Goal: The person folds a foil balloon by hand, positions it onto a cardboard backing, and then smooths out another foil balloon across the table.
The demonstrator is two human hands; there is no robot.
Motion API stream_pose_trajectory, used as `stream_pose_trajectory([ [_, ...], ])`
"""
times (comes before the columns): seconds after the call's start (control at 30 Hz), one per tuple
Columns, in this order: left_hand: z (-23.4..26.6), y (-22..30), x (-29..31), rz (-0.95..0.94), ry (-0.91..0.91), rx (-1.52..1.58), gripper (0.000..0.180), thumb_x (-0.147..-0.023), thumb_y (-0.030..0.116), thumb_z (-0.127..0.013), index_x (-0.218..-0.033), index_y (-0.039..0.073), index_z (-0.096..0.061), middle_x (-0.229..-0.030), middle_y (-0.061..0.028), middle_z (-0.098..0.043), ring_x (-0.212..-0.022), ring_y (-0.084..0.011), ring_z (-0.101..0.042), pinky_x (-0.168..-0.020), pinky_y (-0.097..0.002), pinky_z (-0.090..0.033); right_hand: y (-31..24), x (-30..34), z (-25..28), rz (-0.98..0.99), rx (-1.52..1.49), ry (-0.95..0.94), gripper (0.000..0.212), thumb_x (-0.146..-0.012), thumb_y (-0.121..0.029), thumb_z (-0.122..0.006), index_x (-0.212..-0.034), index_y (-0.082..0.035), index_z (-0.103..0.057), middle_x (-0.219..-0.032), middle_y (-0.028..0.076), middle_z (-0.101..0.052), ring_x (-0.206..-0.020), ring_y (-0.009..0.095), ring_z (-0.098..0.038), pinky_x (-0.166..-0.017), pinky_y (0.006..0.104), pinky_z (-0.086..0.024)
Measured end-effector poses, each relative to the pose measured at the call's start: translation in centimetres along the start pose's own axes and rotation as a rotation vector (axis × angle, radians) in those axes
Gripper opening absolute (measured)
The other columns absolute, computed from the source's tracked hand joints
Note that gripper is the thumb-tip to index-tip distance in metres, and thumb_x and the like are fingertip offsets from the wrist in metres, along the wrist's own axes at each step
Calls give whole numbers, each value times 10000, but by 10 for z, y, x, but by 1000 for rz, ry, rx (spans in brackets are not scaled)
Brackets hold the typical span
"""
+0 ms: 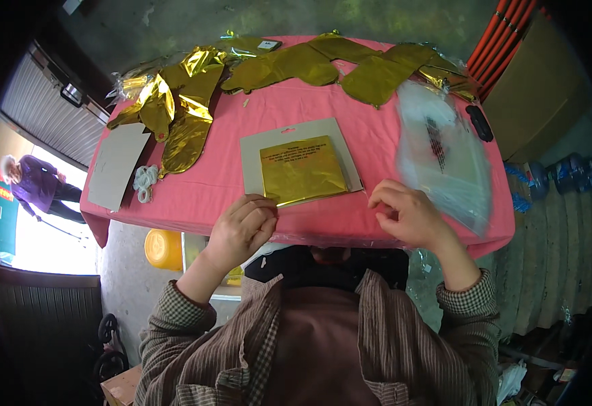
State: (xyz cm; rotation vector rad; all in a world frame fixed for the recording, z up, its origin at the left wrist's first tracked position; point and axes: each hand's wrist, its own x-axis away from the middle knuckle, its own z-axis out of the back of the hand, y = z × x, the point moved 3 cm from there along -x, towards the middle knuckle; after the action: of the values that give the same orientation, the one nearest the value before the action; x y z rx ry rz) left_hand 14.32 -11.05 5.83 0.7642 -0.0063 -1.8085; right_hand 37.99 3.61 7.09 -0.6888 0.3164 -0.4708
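A folded gold foil balloon (302,177) lies on a grey backing card (250,159) with a hang slot, at the middle of the table's near side. Dark print shows over the foil, and a clear plastic bag (330,236) seems to cover both, its faint film reaching the near table edge. At the lower left corner, my left hand (242,227) is closed, fingertips pinched on what looks like the bag's edge. My right hand (409,215) is curled beside the lower right corner, thumb and forefinger toward the film; what they hold, if anything, is too faint to tell.
Gold foil balloons (275,68) spread along the far side of the pink-covered table (221,155). A stack of clear bags (445,162) and a black object (478,123) lie right. Left are grey cards (116,169) and white ties (145,183). A person (42,183) stands in the doorway.
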Motion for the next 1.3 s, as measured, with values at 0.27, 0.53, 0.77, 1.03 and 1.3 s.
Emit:
stream_pose_trajectory([
  [0.27,-3,-8,-2,56,64,29,110,-748,-4,-634,-816,16,-550,-852,-111,-616,-799,-283,-593,-685,-350,-486,9,-12,-17,168,143,136,100,-752,-57,-595,-837,-13,-567,-859,83,-560,-710,258,-590,-611,357,-472],
  [0.53,-2,-14,-1,174,81,70,159,-744,58,-679,-879,21,-604,-768,-94,-610,-728,-251,-587,-634,-335,-479,18,-32,-13,36,-110,129,42,-791,-20,-582,-792,17,-562,-732,67,-566,-603,129,-522,-546,254,-423],
  [0.77,0,-21,-12,456,-6,103,123,-745,90,-654,-838,39,-591,-682,-75,-585,-600,-213,-570,-549,-312,-454,30,-56,-17,-203,-70,72,92,-773,-60,-562,-764,30,-580,-627,99,-589,-574,171,-572,-544,285,-446],
  [1.03,0,-33,-7,561,-2,-125,229,-735,115,-613,-942,51,-539,-724,-101,-554,-655,-253,-578,-594,-353,-463,35,-68,-21,-232,-49,7,75,-748,-33,-566,-723,20,-518,-554,76,-555,-472,117,-542,-431,285,-421],
  [1.3,10,-73,-8,476,69,-378,258,-748,117,-589,-987,30,-552,-915,-137,-551,-889,-313,-551,-796,-399,-444,37,-65,-45,-73,490,284,177,-752,-28,-547,-904,-47,-457,-716,134,-612,-600,338,-604,-515,411,-485],
])
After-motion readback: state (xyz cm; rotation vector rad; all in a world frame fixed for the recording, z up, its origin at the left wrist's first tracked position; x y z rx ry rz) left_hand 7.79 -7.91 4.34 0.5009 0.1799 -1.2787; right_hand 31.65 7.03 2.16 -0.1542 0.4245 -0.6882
